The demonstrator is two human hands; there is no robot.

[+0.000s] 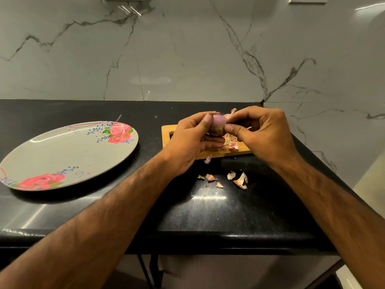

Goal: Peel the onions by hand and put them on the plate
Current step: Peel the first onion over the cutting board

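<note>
Above black counter [208, 215], onion [218, 127] root end faces viewer.

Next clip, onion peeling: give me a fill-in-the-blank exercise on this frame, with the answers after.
The left hand and right hand hold a partly peeled onion over the ____ cutting board.
The rose-patterned plate lies to the board's ____.
Loose onion skins lie on the ____ countertop.
The count of onions on the plate is ____.
Answers: wooden; left; black; zero.
</note>
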